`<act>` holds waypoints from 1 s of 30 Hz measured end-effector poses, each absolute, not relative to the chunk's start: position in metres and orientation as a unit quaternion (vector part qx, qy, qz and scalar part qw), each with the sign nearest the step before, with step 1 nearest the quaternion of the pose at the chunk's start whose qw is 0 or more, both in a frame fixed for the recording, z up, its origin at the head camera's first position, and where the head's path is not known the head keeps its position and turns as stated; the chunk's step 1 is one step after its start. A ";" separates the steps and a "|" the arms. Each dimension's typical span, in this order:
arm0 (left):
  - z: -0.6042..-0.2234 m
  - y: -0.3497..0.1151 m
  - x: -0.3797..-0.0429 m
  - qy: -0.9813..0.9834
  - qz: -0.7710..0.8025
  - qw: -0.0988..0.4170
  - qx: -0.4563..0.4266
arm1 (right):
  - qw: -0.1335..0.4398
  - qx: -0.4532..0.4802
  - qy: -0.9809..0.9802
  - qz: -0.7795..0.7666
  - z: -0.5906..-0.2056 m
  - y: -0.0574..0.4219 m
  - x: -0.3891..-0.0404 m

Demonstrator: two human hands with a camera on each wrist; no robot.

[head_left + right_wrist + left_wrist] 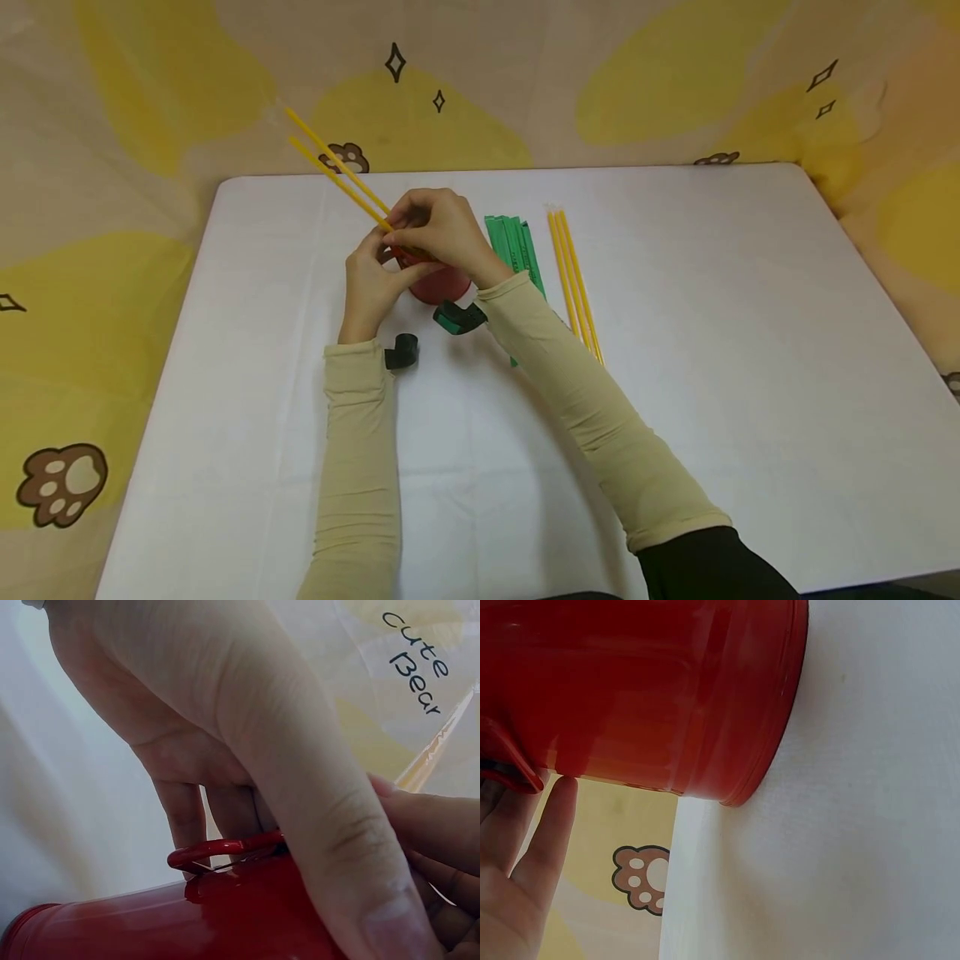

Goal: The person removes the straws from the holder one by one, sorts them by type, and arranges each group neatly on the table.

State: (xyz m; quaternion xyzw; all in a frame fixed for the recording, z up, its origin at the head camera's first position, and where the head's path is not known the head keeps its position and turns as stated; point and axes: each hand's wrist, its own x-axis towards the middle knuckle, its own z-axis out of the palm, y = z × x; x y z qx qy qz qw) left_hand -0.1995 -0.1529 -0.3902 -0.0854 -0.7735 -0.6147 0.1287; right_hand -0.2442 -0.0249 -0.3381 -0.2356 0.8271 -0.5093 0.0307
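Observation:
A glossy red mug [441,286] with a looped handle [225,851] is at the left-middle of the table. My left hand [372,279] grips its side with thumb and fingers; in the left wrist view the fingers [549,847] lie along the far wall. With thumb and index finger my right hand [442,229] pinches the near ends of two long yellow straws [337,179] at the mug's upper part. The straws slant up to the far left. My right thumb hides the mug's mouth. Whether the mug's base [769,712] touches the table cannot be told.
Several slim green sachets [512,242] lie side by side to the right of my hands. Beside them are more yellow straws [573,275] with clear wrapping at their far ends, partly covered by my right sleeve [592,417]. The white table [750,375] meets a patterned cloth [637,83] behind.

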 end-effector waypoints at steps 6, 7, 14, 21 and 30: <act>-0.370 -0.149 -0.187 -0.777 -0.611 0.126 -0.085 | 0.039 -0.238 0.826 -0.510 -0.338 -0.025 -0.244; -0.370 -0.149 -0.187 -0.777 -0.612 0.125 -0.085 | 0.039 -0.238 0.826 -0.509 -0.338 -0.025 -0.244; -0.370 -0.149 -0.188 -0.772 -0.616 0.126 -0.094 | 0.038 -0.243 0.823 -0.513 -0.338 -0.023 -0.243; -0.368 -0.149 -0.188 -0.782 -0.606 0.119 -0.087 | 0.035 -0.243 0.809 -0.535 -0.337 -0.022 -0.242; -0.368 -0.150 -0.187 -0.781 -0.607 0.117 -0.091 | 0.021 -0.248 0.787 -0.565 -0.339 -0.020 -0.243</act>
